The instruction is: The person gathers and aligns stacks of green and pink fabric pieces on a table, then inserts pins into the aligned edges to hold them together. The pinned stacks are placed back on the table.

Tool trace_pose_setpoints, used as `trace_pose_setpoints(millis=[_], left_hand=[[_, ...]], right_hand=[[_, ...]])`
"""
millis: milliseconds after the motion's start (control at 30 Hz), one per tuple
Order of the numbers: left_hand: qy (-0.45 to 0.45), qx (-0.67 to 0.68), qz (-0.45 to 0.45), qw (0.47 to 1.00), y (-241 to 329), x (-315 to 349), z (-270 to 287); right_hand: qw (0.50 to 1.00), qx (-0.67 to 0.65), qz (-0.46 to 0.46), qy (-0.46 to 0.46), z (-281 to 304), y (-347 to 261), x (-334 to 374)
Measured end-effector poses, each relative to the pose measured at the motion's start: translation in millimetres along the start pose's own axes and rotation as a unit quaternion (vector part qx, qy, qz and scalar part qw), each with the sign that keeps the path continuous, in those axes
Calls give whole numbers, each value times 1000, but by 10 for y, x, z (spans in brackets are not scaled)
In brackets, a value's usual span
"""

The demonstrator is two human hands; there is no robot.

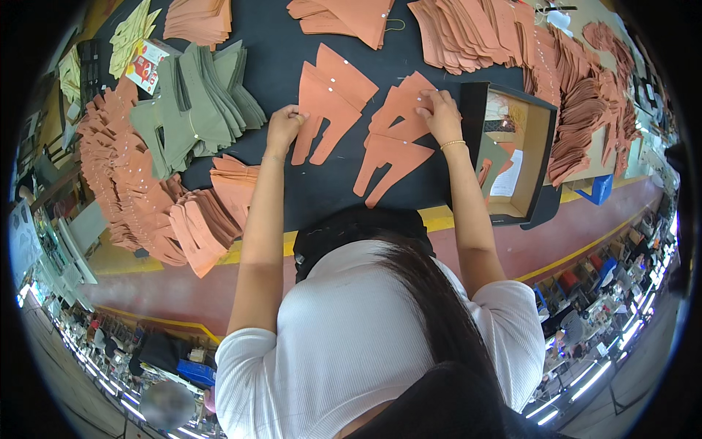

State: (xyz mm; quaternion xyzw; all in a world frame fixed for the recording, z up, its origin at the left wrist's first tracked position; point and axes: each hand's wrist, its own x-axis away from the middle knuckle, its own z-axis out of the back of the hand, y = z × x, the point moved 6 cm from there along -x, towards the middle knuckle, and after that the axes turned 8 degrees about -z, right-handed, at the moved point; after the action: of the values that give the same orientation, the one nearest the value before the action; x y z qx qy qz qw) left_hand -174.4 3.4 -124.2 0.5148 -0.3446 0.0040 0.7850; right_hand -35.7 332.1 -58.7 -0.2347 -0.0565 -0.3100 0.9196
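Two small sets of flat orange cut pieces, each with forked ends and small white stickers, lie on the black tabletop (pixel 333 192) before me. My left hand (pixel 287 126) pinches the edge of the left orange piece (pixel 333 91) between thumb and fingertips. On the other side, my right hand (pixel 441 117) has its thumb and fingers closed on the edge of the right orange piece (pixel 401 106). Another forked orange piece (pixel 391 155) overlaps that one, nearer to me. Exactly how many layers each hand grips cannot be made out.
An open box (pixel 537 164) with papers and scraps stands at my right. Green cut pieces (pixel 194 110) are fanned at the left, beside long rows of orange pieces (pixel 121 172). More orange stacks (pixel 468 33) lie along the far side and far right. A small carton (pixel 146 64) sits behind the green pieces.
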Motion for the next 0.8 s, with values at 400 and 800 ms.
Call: trace_pose_setpoints(millis=[400,800], left_hand=[[2,-30,20,999,50,31,16],[-4,-39,-15,999,-121,-33,28]], right_hand=[[917,-220,97,-318,799,-808,155],[969,-193,-65,-141,-629,-1266,-679]])
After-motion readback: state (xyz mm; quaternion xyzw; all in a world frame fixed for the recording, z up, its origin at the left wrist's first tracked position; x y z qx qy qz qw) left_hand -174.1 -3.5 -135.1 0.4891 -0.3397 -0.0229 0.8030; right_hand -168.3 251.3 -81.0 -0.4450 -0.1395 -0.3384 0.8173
